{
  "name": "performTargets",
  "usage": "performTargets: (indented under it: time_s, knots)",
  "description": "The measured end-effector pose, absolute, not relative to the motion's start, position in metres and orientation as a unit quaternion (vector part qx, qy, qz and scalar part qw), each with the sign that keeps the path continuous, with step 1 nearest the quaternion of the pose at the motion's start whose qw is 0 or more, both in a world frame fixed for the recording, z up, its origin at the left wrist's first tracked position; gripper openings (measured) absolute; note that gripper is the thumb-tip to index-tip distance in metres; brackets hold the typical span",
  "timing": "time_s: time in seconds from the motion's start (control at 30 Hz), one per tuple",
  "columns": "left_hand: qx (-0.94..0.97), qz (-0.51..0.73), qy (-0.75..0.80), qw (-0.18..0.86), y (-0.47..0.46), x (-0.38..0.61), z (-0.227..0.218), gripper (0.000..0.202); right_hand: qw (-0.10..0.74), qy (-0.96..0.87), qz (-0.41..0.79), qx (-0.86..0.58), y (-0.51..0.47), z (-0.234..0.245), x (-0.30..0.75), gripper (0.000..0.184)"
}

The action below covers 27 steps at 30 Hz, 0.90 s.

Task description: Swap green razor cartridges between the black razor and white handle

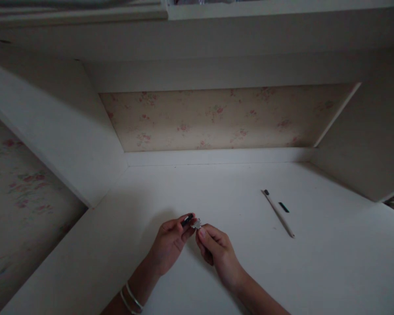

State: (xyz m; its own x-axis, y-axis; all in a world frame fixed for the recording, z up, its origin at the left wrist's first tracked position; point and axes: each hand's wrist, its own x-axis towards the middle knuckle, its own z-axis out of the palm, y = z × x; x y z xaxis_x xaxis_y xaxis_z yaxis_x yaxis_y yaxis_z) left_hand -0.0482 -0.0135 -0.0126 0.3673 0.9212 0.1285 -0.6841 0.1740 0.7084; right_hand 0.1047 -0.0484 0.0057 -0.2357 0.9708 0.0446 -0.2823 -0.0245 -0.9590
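My left hand (171, 243) pinches a small dark object (187, 220), black with a pale mark, between thumb and fingers. Right beside it, my right hand (216, 247) grips a small shiny silver piece (196, 224) with an uneven edge between thumb and forefinger. The two little things are close together, perhaps touching; I cannot tell whether they are joined. Both hands are held in front of me at the near middle of the white desk (230, 192). The fingers hide part of each object.
To the right on the desk lies a slim white pencil-like stick (279, 214) with a dark end. A short dark green strip (283, 207) rests beside it. White side panels (59, 118) and an overhead shelf (216, 41) enclose the desk, with floral wallpaper (213, 118) behind.
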Motion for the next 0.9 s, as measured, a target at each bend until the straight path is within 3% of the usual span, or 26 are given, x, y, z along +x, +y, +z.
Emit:
performTargets:
  time_s: [0.9]
  knots:
    - [0.336, 0.545, 0.199, 0.742, -0.0111, -0.048, -0.0167, 0.022, 0.499, -0.471, 0.641, -0.343, -0.0477, 0.0048, 0.103, 0.046]
